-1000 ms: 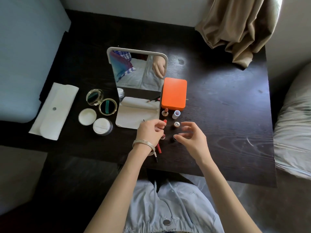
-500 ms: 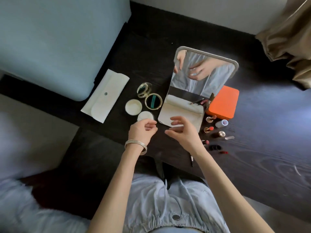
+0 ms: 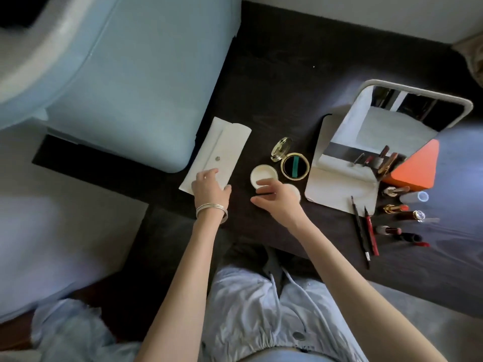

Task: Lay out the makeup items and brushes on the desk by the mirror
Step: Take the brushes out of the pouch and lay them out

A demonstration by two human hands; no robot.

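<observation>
The left hand [image 3: 209, 185] lies with relaxed fingers on the white pouch [image 3: 220, 152] at the counter [image 3: 274, 82] edge. The right hand [image 3: 278, 195], fingers loosely spread, hovers over two cream jars [image 3: 262, 173]; lipsticks [image 3: 394, 209] lie beside the mirror [image 3: 400, 126].

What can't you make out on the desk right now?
Head view only:
- Round white jar: mostly hidden under the right hand.
- White pouch: contents unseen; the left hand covers its near end.
- Orange case: partly behind the mirror.
- Lipsticks: blurred, no labels legible.
</observation>
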